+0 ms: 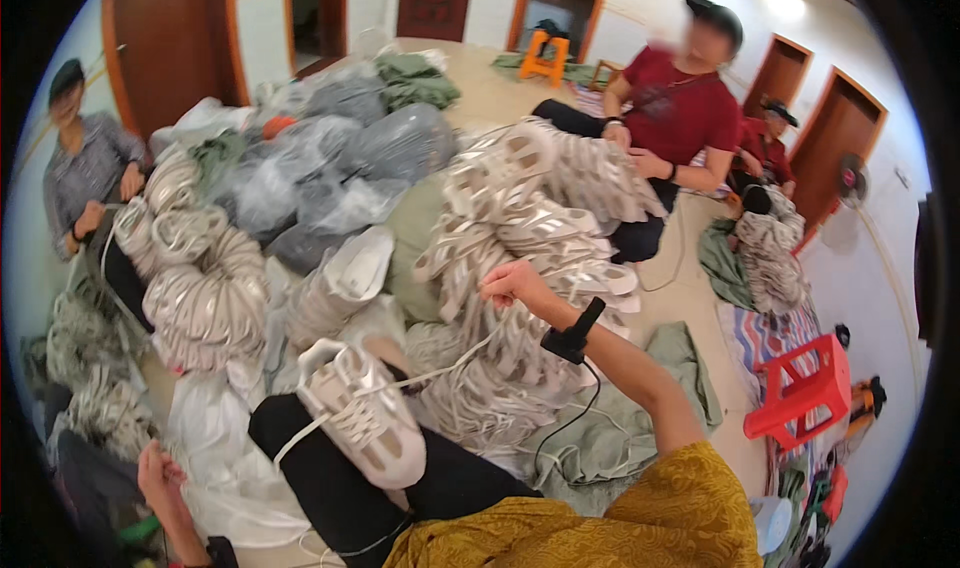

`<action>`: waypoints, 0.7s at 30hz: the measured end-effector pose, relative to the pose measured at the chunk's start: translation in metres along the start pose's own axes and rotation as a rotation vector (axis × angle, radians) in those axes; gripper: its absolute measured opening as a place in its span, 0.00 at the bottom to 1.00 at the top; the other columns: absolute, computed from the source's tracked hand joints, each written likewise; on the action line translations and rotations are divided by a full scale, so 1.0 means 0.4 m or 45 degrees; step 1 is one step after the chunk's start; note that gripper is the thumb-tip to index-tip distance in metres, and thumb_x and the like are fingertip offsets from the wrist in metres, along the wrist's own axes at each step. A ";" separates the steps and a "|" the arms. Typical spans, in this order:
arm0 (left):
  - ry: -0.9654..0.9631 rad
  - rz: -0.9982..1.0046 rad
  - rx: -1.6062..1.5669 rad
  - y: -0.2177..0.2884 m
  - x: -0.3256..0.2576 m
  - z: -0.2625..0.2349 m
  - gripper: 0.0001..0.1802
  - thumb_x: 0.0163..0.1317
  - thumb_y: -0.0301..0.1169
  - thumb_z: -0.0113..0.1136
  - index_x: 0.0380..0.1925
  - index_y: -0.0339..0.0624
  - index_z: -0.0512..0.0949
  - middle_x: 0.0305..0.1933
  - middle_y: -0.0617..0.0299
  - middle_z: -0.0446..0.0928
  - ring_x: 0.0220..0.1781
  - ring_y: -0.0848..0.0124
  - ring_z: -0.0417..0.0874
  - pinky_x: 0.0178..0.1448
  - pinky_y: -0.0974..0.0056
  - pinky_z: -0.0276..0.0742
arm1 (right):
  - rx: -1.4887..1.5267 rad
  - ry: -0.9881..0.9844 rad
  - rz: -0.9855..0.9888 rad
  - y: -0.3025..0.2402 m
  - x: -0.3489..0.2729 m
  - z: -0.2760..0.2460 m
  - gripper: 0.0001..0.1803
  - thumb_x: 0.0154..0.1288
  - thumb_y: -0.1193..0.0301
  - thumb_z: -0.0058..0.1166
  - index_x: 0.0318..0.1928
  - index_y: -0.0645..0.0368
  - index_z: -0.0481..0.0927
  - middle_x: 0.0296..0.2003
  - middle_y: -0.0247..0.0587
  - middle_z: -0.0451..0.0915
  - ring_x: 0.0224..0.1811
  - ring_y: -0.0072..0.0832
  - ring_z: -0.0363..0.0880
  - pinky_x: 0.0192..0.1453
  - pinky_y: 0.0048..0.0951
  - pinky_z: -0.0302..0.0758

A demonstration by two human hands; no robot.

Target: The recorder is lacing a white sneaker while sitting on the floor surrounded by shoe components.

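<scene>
A beige-and-white shoe upper (365,413), with no sole visible, rests across my thighs, its crisscross lacing facing up. From its eyelets a pale shoelace (440,371) runs up to my right hand (512,283), raised to the right with its fingers pinched on the lace. On the left side of the upper, another length of lace droops over my leg. Low at the left, apart from the upper, is my left hand (165,483) with curled fingers; what they hold, if anything, does not show.
Piled shoe uppers (520,218) stand ahead, more (205,293) at the left. Grey plastic bags (390,143) lie behind. A red stool (803,393) is at the right, beside a green sack (640,438). Several people sit around, one in a red shirt (690,108).
</scene>
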State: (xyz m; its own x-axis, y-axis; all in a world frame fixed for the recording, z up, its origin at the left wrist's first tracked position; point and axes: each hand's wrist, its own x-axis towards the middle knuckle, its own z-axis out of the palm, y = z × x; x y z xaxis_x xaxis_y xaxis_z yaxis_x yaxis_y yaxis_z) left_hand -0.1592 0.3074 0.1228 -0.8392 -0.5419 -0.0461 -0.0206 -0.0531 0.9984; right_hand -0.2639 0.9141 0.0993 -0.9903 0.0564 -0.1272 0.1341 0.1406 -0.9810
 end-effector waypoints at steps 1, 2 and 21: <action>-0.032 0.009 -0.009 -0.006 -0.007 -0.002 0.14 0.62 0.36 0.50 0.42 0.39 0.72 0.23 0.69 0.67 0.22 0.80 0.67 0.24 0.72 0.63 | -0.151 -0.099 -0.101 -0.030 0.000 0.041 0.07 0.50 0.71 0.57 0.23 0.63 0.79 0.17 0.34 0.77 0.15 0.14 0.70 0.19 0.17 0.63; -0.076 0.022 -0.026 -0.009 -0.016 -0.005 0.14 0.63 0.35 0.50 0.43 0.38 0.71 0.23 0.68 0.67 0.22 0.80 0.68 0.25 0.72 0.64 | -0.303 -0.186 -0.211 -0.066 0.001 0.070 0.08 0.50 0.70 0.57 0.23 0.63 0.79 0.17 0.34 0.77 0.15 0.14 0.69 0.20 0.17 0.64; -0.177 -0.107 0.111 -0.076 -0.043 0.021 0.15 0.60 0.35 0.52 0.43 0.38 0.71 0.30 0.60 0.71 0.30 0.72 0.72 0.33 0.68 0.69 | -0.040 -0.986 -0.853 -0.182 -0.226 0.481 0.07 0.39 0.72 0.57 0.22 0.63 0.79 0.16 0.36 0.76 0.17 0.22 0.74 0.21 0.22 0.67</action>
State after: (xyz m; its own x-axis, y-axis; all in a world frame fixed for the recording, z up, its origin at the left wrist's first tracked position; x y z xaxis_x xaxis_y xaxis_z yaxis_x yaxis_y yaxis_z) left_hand -0.1487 0.3253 0.0937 -0.8994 -0.4171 -0.1308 -0.1361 -0.0172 0.9905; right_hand -0.1913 0.7086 0.1539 -0.6130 -0.6956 0.3747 -0.4660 -0.0648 -0.8824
